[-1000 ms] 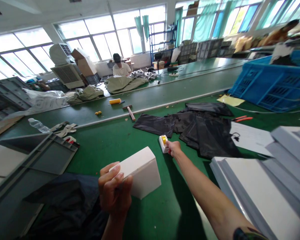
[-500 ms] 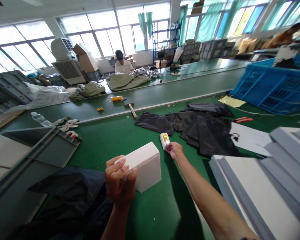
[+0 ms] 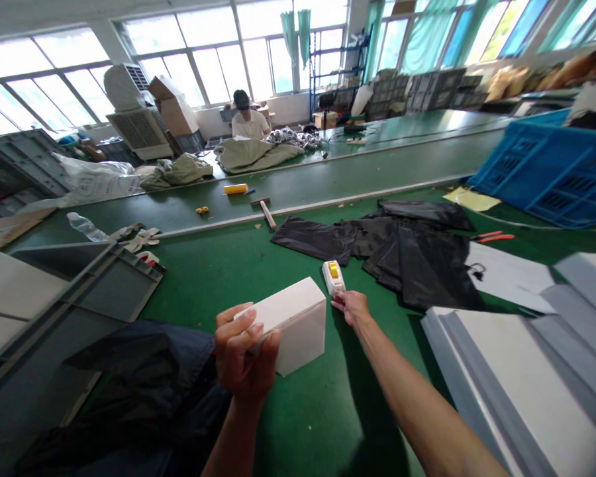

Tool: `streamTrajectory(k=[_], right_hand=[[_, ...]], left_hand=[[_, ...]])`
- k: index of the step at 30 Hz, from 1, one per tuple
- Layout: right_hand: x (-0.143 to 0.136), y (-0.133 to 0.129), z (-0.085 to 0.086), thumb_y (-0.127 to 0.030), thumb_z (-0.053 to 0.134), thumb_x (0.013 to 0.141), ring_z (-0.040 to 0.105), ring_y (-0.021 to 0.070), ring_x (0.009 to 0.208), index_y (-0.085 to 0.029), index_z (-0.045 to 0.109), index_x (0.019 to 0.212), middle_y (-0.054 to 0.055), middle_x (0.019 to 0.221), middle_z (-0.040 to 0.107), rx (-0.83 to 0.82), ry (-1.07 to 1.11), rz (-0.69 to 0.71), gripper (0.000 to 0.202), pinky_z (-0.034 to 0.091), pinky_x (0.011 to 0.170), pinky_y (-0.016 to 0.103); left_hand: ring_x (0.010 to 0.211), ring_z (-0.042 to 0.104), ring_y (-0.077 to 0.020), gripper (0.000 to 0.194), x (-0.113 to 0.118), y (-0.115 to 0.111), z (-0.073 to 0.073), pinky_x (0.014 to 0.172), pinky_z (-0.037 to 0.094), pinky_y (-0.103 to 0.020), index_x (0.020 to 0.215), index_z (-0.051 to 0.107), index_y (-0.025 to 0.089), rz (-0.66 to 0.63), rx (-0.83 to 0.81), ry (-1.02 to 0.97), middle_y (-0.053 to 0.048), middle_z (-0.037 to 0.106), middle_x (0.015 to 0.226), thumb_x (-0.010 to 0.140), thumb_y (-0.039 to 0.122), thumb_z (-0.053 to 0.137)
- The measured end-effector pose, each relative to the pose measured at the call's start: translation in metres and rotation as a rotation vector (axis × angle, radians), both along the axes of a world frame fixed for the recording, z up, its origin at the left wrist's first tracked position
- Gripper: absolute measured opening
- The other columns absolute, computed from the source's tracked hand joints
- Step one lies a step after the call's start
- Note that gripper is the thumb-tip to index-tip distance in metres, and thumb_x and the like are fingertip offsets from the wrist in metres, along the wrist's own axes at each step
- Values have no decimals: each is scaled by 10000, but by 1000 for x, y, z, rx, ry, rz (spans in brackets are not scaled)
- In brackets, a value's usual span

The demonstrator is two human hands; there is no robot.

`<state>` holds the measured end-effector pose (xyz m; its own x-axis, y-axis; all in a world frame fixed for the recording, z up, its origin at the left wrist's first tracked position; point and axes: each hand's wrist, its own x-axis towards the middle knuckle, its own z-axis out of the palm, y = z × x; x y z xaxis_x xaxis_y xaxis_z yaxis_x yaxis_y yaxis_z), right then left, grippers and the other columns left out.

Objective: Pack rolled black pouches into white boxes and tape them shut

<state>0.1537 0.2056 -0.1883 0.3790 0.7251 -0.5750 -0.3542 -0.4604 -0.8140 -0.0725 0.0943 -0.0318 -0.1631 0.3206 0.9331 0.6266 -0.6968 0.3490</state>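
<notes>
A closed white box (image 3: pixel 300 331) is gripped in my left hand (image 3: pixel 247 354), its fingers wrapped over the near left end. Just right of the box, my right hand (image 3: pixel 352 308) has its fingertips at the near end of a small white device with a yellow part (image 3: pixel 334 278), which looks like a tape dispenser. The fingers are closed on it. Both hands are over the green table (image 3: pixel 288 424).
Black bags (image 3: pixel 422 258) lie beyond my right hand, with white flat boxes (image 3: pixel 516 377) at the right. A blue crate (image 3: pixel 551 169) stands far right, a grey crate (image 3: pixel 114 298) left. A hammer (image 3: pixel 267 213) lies ahead; a person (image 3: pixel 249 122) sits beyond.
The whole view has shifted slightly, so most things appear a little further right. The white device now points more up and left, its far end tilted. Both hands keep their holds.
</notes>
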Motion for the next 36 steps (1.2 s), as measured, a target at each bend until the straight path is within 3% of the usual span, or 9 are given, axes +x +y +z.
streamTrajectory(k=[7, 13, 16, 19, 20, 23, 25, 31, 36], right_hand=[[19, 1, -5, -266, 593, 943, 518, 54, 527, -118, 604, 932, -33, 741, 579, -84, -162, 242, 149, 453, 453, 163], [12, 2, 18, -187, 636, 899, 417, 34, 388, -116, 556, 721, -79, 557, 491, -100, -212, 369, 208, 344, 351, 141], [4, -24, 53, -204, 670, 853, 399, 61, 343, -153, 487, 626, -78, 476, 445, -19, -179, 365, 296, 328, 319, 176], [-5, -68, 114, -356, 670, 849, 467, 76, 433, -177, 495, 680, -59, 551, 497, 224, -61, 338, 302, 415, 396, 191], [-10, -84, 137, -389, 685, 832, 471, 83, 449, -178, 510, 693, -47, 575, 512, 414, 75, 340, 308, 415, 400, 200], [-29, -124, 196, -405, 725, 799, 460, 82, 426, -168, 549, 685, -27, 574, 528, 657, 236, 507, 316, 384, 381, 201], [-43, -139, 218, -394, 720, 811, 460, 77, 416, -161, 558, 680, -18, 563, 540, 671, 230, 593, 312, 365, 381, 192], [-64, -146, 216, -401, 699, 838, 448, 65, 402, -157, 555, 681, -19, 536, 542, 678, 189, 617, 324, 335, 397, 182], [-69, -143, 217, -431, 735, 790, 413, 57, 369, -154, 546, 639, -29, 494, 510, 644, 168, 589, 368, 294, 361, 174]], left_hand=[[920, 623, -216, 173, 0, 0, -1, 779, 546, -443, 847, 557, 196, -19, -20, -20, -14, 580, 943, 775, 219, 712], [935, 601, -207, 179, 1, -1, 2, 798, 539, -433, 862, 541, 195, -26, -24, -24, -16, 569, 949, 770, 163, 691], [943, 596, -204, 181, 1, -3, 5, 800, 537, -424, 868, 531, 201, -23, -41, -17, -20, 577, 963, 773, 149, 676], [937, 594, -200, 205, 4, -6, 8, 796, 533, -410, 853, 522, 196, -21, -40, -12, -23, 580, 956, 755, 129, 689], [929, 592, -197, 206, 5, -7, 9, 791, 533, -402, 841, 519, 193, -10, -38, -6, -24, 580, 945, 753, 130, 694], [904, 584, -189, 195, 9, -9, 15, 780, 530, -382, 801, 514, 187, 34, -47, 23, -27, 585, 905, 761, 143, 700], [888, 581, -183, 197, 8, -11, 20, 783, 526, -370, 787, 516, 185, 47, -62, 49, -24, 586, 873, 762, 147, 709], [847, 546, -174, 189, 0, -22, 34, 773, 509, -341, 969, 644, 195, 47, -122, 262, -34, 591, 839, 796, 208, 720], [905, 543, -188, 64, 10, -25, 32, 810, 518, -369, 865, 652, 179, 40, -135, 143, -52, 563, 867, 807, 169, 676]])
